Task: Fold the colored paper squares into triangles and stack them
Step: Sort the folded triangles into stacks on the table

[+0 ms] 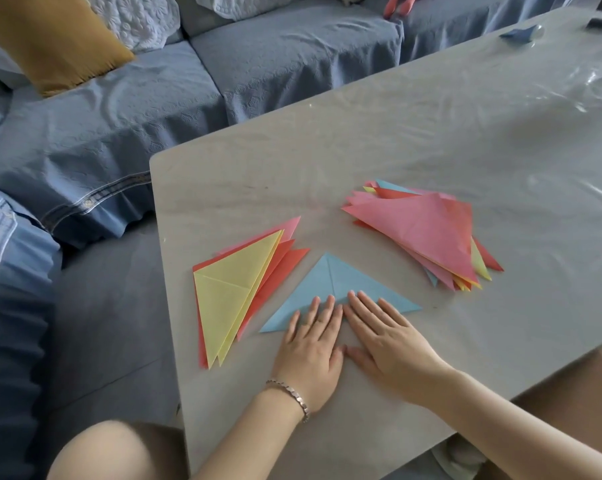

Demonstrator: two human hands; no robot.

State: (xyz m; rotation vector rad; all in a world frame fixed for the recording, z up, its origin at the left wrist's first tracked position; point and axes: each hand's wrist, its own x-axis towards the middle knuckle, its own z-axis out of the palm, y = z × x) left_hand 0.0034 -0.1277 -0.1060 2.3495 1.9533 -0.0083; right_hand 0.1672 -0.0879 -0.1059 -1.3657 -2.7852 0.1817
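Blue triangle (pixel 337 282): folded paper lying flat on the table, long edge toward the person, apex pointing away. A crease runs from the apex down to the long edge.
Yellow-topped stack (pixel 230 296): just left of the blue triangle, with a narrow strip of table between them. A yellow triangle lies on top, and red and pink triangles fan out beneath it.
Pink-topped stack (pixel 427 233): beyond the blue triangle and to its right, apart from it. A large pink triangle lies on top, and red, yellow, blue and pink corners poke out underneath, loosely aligned.
Table (pixel 431 133): grey top under the blue triangle, covered by a clear wrinkled sheet that shines far to the triangle's right.
Small blue object (pixel 521 31): far beyond the blue triangle, near the table's distant end, too blurred to identify.
Sofa (pixel 154 98): blue-grey textured cover, beyond and left of the blue triangle.
Cushions: a mustard cushion (pixel 50 39) and a white quilted cushion (pixel 137 15) on the sofa, far beyond and left of the blue triangle.
Left hand (pixel 310 351): palm down, fingers straight and slightly spread, with the fingertips pressing the blue triangle's near edge left of the crease. It grasps nothing.
Bracelet (pixel 292 393): metal links on the left wrist, on the person's side of the blue triangle.
Right hand (pixel 389 344): palm down beside the left hand, straight fingers lying on the blue triangle's near edge right of the crease. It presses and holds nothing.
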